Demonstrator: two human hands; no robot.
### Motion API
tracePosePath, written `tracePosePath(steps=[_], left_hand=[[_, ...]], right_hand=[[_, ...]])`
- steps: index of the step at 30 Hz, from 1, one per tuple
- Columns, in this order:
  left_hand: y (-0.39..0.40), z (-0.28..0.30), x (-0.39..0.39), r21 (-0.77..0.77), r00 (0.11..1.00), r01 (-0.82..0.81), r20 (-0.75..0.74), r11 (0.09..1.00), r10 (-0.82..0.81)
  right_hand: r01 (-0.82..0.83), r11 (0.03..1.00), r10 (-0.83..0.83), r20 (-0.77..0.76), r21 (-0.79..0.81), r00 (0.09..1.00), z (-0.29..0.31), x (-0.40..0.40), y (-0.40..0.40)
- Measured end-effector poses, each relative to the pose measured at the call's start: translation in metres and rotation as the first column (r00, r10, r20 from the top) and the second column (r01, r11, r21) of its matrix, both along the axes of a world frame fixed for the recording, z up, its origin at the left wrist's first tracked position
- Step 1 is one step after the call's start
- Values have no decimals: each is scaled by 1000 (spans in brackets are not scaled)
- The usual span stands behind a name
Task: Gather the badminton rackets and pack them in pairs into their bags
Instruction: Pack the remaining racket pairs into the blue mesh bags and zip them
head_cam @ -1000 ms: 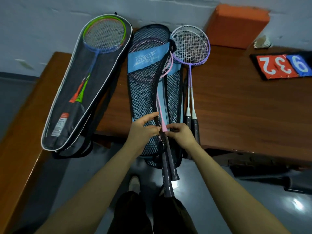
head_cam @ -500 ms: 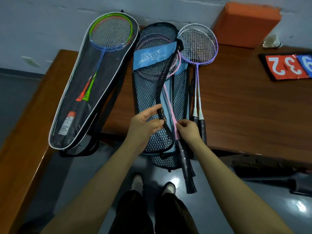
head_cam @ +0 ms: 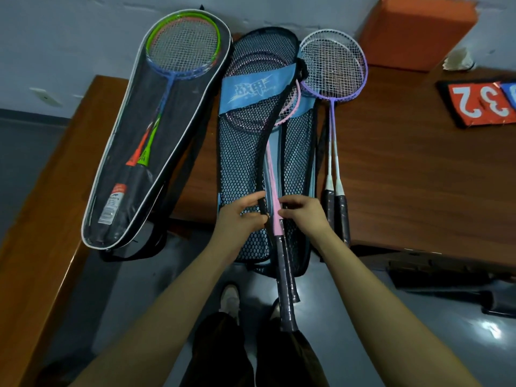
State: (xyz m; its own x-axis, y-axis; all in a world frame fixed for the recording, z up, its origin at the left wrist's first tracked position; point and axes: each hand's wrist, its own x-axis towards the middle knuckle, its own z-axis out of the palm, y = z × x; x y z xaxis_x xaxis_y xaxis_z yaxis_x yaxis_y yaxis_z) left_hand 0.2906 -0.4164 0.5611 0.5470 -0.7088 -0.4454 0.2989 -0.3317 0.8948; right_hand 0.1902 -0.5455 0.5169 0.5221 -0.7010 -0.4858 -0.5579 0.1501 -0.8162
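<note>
Both hands forward | left hand (head_cam: 243, 216) pinches mesh bag (head_cam: 245, 163) edge | right hand (head_cam: 303, 215) pinches pink racket (head_cam: 275, 213) shaft

Both bare forearms reached forward, converging. The left hand (head_cam: 242, 216) curled, thumb and fingers in a pinching grip; the right hand (head_cam: 303, 214) pinched likewise, just beside it.

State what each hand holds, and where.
Left hand pinches the mesh bag's black zipper edge; right hand grips the pink racket low on its shaft.
</note>
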Motion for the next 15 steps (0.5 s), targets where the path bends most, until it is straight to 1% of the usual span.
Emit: tracePosePath(steps=[2, 4, 6, 8, 10, 12, 13, 15], left_hand=[[2, -4, 3, -5, 1000, -11, -12, 1000, 11], [3, -7, 6, -3, 1000, -6, 7, 1000, 6], [4, -11, 7, 30, 998, 21, 57, 999, -22], [3, -18, 7, 85, 984, 77, 153, 993, -89], [0, -25, 3, 155, 930, 133, 321, 979, -178], [-4, -30, -6, 204, 853, 160, 464, 966, -239], [-6, -32, -13, 214, 832, 172, 491, 962, -258], [-7, -38, -26, 232, 786, 195, 544, 953, -293]], right_hand=[[53, 998, -54, -11, -22, 998, -3, 4, 1], [81, 997, -81, -44, -9, 996, -6, 6, 0], [71, 997, -69, -75, 25, 995, -6, 6, -3], [65, 997, -61, -71, 52, 996, -5, 6, -6], [88, 996, -86, -54, 32, 995, -4, 9, -5], [101, 994, -104, -63, -48, 993, -8, 12, -3], [103, 992, -109, -72, -77, 991, -12, 12, -3], [116, 990, -121, -59, -85, 991, -14, 13, -1]])
